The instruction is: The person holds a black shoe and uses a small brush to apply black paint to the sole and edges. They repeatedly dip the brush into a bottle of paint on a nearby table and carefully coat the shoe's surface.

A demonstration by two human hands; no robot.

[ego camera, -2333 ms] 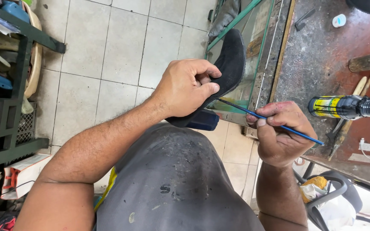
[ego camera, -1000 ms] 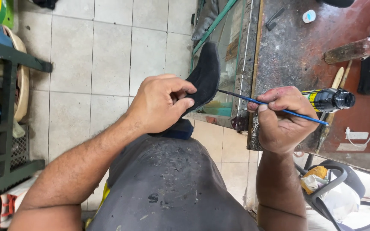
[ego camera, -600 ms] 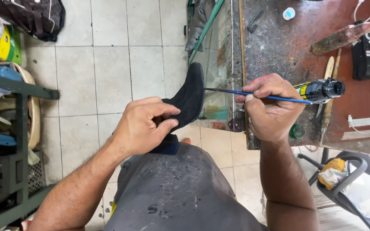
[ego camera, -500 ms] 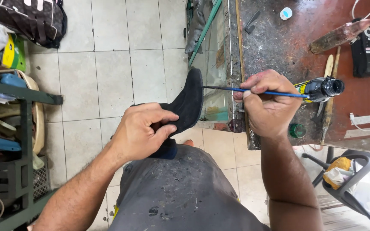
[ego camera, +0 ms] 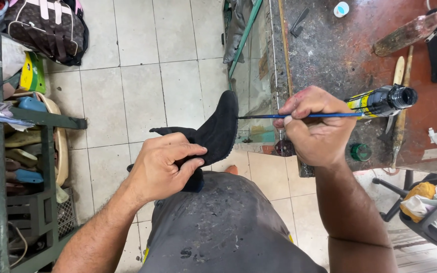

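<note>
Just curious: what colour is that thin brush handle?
Blue, on the brush in the right hand; head view.

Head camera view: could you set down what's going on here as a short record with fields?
Left hand: grips a black suede shoe, toe pointing up
Right hand: holds a thin blue brush, tip touching the shoe's toe
Workbench: at right, worn and stained
Bottle: black and yellow, lying open on the bench behind the right hand
Small green cap: on the bench edge
Floor: pale tiles
Shelf: at left, holds shoes
</note>
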